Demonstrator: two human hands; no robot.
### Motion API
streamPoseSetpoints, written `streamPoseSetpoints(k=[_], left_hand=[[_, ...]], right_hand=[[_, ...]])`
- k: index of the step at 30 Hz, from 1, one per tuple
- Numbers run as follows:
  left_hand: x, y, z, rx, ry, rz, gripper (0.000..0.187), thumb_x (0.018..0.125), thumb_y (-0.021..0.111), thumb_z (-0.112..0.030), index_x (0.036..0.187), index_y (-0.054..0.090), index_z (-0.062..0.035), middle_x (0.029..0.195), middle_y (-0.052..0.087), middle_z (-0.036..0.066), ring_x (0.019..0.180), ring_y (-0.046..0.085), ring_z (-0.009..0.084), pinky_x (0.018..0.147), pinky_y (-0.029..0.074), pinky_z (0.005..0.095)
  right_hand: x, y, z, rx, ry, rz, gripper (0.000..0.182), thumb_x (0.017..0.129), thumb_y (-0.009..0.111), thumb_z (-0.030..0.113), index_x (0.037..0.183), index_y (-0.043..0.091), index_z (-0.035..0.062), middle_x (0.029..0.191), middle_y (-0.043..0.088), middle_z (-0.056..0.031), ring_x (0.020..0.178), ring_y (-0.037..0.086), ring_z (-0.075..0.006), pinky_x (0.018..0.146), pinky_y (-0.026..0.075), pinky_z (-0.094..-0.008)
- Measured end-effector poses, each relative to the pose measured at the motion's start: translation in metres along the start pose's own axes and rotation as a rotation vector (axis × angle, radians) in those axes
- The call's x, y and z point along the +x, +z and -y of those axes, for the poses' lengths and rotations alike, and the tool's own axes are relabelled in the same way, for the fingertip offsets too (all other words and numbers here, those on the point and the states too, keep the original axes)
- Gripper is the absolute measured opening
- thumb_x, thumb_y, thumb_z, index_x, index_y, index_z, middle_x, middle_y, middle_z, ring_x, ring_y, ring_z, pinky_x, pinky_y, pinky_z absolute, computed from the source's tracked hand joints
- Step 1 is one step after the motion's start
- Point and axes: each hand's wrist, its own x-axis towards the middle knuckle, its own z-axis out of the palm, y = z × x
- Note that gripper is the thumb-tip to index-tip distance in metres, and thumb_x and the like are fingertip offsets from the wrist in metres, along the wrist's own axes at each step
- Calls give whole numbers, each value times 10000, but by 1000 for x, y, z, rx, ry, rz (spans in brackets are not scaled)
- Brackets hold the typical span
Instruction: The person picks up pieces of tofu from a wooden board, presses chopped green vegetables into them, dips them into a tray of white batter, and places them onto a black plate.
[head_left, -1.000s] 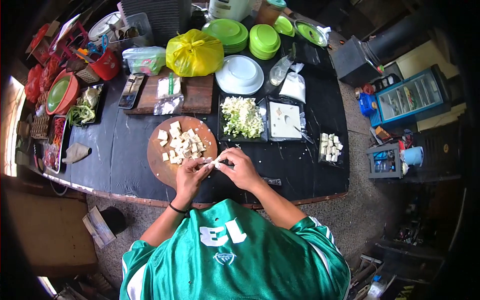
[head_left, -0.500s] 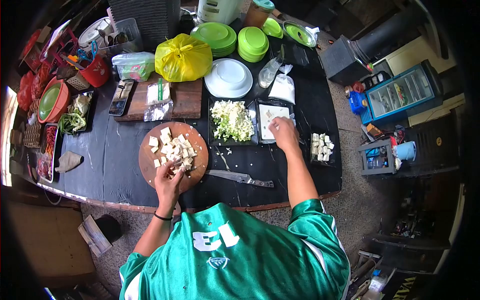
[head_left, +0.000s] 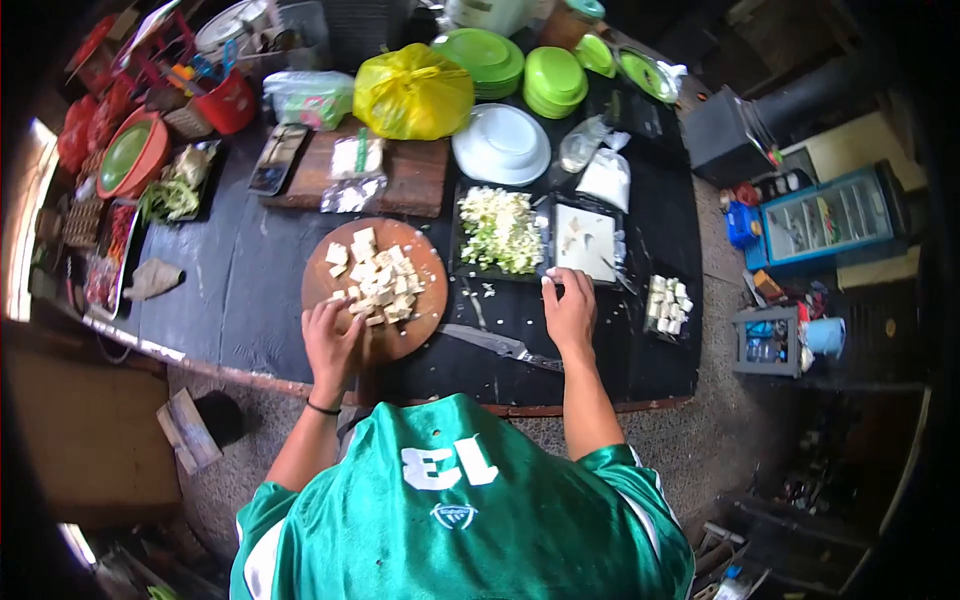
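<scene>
A heap of pale cubes, perhaps tofu (head_left: pixel 385 283), lies on a round wooden board (head_left: pixel 425 325). My left hand (head_left: pixel 333 338) is at the near left side of the heap, fingers bent and slightly apart, the tips touching or very near the cubes. At the near edge of a black tray of white liquid (head_left: pixel 590 235) is my right hand (head_left: pixel 571 308), fingers curved and apart, with white on the fingertips. A few pieces lie in the liquid. Between the board and my right hand rests a knife (head_left: pixel 490 342).
A tray of chopped green and white vegetables (head_left: pixel 500 232) adjoins the liquid. Cubes also fill a small black tray (head_left: pixel 667 305) at right. Behind stand white plates (head_left: pixel 501 145), a yellow bag (head_left: pixel 413 92), green dishes (head_left: pixel 553 80) and a rectangular board (head_left: pixel 415 180).
My right hand has drawn back from over the white liquid to the tray's near edge. My left hand has shifted to the left side of the heap. The head view has moved slightly.
</scene>
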Motion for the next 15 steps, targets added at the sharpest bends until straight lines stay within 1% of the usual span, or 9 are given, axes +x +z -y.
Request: streamPoseSetpoints(k=[2,3,4,6,7,9,10,13,15], left_hand=[[3,-6,-5,165,68,-28,445,817,871,-235,1243,768,-154,1201,686,71,1109,580,312,984,466,441],[3,-9,-10,202,48,15,450,820,877,-265,1242,773,-147,1319,651,90,1160,555,333,1014,447,466],[2,-10,-8,208,48,14,450,820,877,-265,1242,773,-147,1319,651,90,1160,555,333,1014,447,466],[0,-2,-2,302,93,13,449,812,886,-271,1231,772,-156,1373,616,68,1196,535,329,1019,434,464],[-1,-1,-1,313,115,-7,408,810,889,-279,1186,778,-162,1394,599,52,1201,524,323,1019,423,464],[-3,-2,0,312,136,7,373,826,877,-283,1168,779,-169,1391,601,52,1194,525,318,1020,419,464],[-3,-4,-1,314,157,22,339,842,865,-288,1150,781,-176,1388,604,53,1188,525,314,1021,415,464],[-4,-10,-3,291,174,42,286,872,837,-301,1131,787,-189,1385,604,48,1185,525,309,1015,410,457],[-5,-11,-1,282,171,41,283,880,828,-309,1136,789,-194,1385,604,45,1182,525,309,1012,409,454]], right_hand=[[-12,13,25,46,-45,20,150,913,765,125,1050,730,72,1005,715,-85,1002,666,-322,886,553,-445],[-18,22,35,85,-136,58,143,914,768,135,1041,735,79,995,713,-84,995,667,-321,876,554,-445],[-23,29,47,118,-223,89,136,915,770,146,1033,739,87,984,712,-83,988,667,-321,866,554,-445],[-33,43,73,138,-251,214,152,913,783,199,1029,752,106,986,707,-75,977,663,-318,861,555,-444],[-36,54,80,146,-289,256,175,911,787,220,1043,755,109,989,704,-73,981,661,-315,865,555,-446],[-39,71,97,165,-314,383,233,914,778,247,1103,755,114,1033,694,-60,1031,649,-302,894,545,-453],[-38,79,103,164,-316,383,233,914,778,247,1103,755,114,1033,694,-60,1031,649,-302,894,545,-453],[-30,101,115,18,-342,391,298,935,743,224,1211,726,113,1133,661,-61,1110,622,-286,925,523,-455],[-21,107,118,0,-359,384,314,925,748,201,1221,724,99,1132,653,-68,1106,623,-293,931,530,-457]])
